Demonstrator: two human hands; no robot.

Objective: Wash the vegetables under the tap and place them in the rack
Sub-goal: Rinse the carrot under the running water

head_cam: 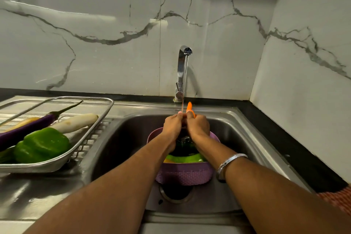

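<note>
I hold the carrot (189, 109) in my 2 hands, left (172, 122) and right (198, 124), under the tap (182, 74) stream, above the basket (185, 174); wet, stiff, likely slippery; best gripped mid-length; rack (89, 139) lies leftward.

Both hands (187, 124) hide most of the carrot (189, 108).

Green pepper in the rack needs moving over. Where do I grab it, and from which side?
Take the green bell pepper across its broad body, coming from above and the sink side. It lies at the near end of the rack, with the eggplant and white radish crowding its far side.
</note>
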